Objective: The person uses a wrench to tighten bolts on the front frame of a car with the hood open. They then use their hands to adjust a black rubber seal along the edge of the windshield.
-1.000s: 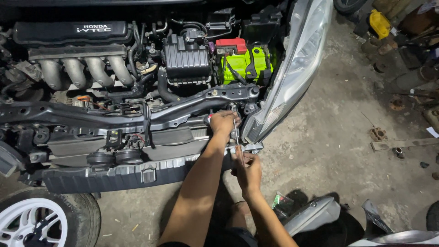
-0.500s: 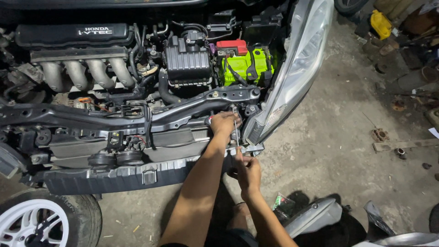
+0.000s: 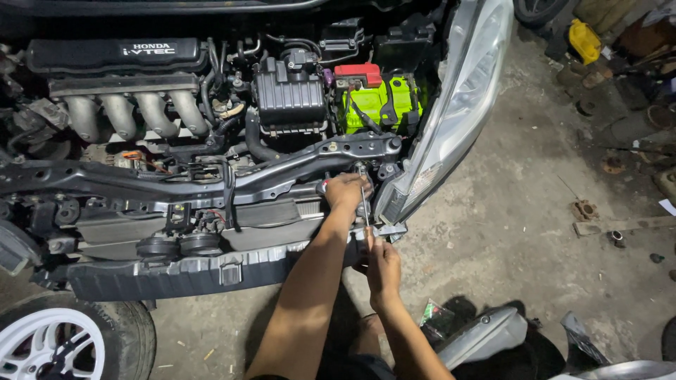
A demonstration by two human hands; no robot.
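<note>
Screwdriver [image 3: 364, 200] stands nearly upright just beside the headlight [image 3: 451, 105], its tip up at the black crossbeam [image 3: 211, 184] and its handle down by the grey lower panel [image 3: 176, 271]. From the head view the bumper skin is already off, while the headlight is still seated. Left hand [image 3: 345, 191] reaches up with arm straight, fingers curled round the shaft near the tip; right hand [image 3: 382, 264] sits lower, wrist bent, fingers closed on the handle
</note>
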